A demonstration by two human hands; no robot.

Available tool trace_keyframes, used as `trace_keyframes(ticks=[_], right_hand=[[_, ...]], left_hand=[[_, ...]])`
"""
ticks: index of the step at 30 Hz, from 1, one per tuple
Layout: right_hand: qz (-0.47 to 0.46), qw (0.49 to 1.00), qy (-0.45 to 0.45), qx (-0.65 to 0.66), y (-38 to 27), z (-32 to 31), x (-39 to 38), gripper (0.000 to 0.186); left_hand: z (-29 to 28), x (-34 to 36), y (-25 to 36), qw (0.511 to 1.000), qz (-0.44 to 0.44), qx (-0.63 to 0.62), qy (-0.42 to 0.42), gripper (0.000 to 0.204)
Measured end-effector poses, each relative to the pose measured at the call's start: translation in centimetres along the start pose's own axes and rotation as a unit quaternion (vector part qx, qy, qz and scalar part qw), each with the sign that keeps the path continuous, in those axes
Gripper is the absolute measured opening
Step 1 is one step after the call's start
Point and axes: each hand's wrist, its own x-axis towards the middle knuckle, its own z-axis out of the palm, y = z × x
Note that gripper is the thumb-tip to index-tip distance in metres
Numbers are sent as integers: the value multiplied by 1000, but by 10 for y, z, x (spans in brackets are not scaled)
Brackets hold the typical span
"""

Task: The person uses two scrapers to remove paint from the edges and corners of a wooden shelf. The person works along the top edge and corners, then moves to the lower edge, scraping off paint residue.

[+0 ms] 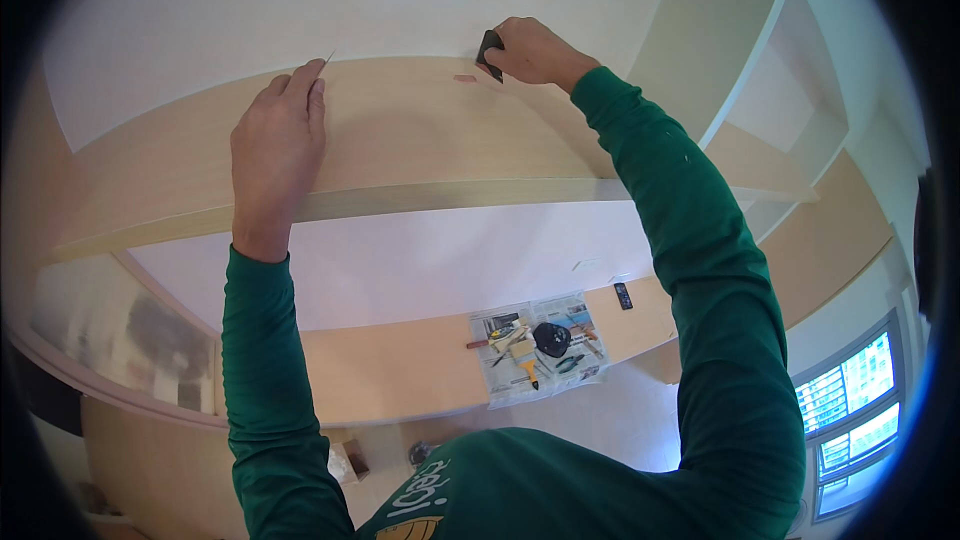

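Both of my arms reach up to a pale wooden shelf (pixel 420 140) with a white back panel. Over the shelf's left part, my left hand (pixel 278 145) has its fingers close together. A thin pointed sliver (pixel 331 57) sticks out at its fingertips; its kind is too small to make out. Farther right, my right hand (pixel 540 52) grips a flat black scraper-like tool (pixel 490 52), its lower corner close to the shelf's back edge. Just left of that tool lies a small reddish strip (pixel 465 78) on the shelf.
Below, a wooden counter (pixel 390 365) carries newspaper (pixel 505 392) with a brush (pixel 528 365), pliers (pixel 570 364), a black bundle (pixel 551 339) and other tools. A black remote (pixel 623 296) lies to their right. An upright partition (pixel 715 30) bounds the shelf's right side.
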Motion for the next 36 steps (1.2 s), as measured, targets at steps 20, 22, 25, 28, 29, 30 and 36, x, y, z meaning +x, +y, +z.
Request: trace_keyframes(ticks=[20,22,25,28,29,30,36], right_hand=[[47,963,-32,264,-63,-2,61,36],[41,975,-18,219,-55,-15,44,37],[-96,995,23,-19,-39,-13,16,34],[-41,995,-15,88,-23,3,-3,32],[-29,994,-18,108,-18,10,-6,33],[-36,990,-2,137,-15,16,-8,32],[-91,993,-9,79,-6,33,-17,34]], left_hand=[[6,-2,-17,998,43,-49,23,23],[7,-5,-18,997,47,-47,34,23],[6,-8,-17,998,46,-33,26,23],[6,-5,-14,997,54,-33,38,23],[6,-3,-12,998,47,-31,35,24],[5,-2,-11,998,42,-31,29,24],[2,0,-10,1000,10,-15,-15,25]])
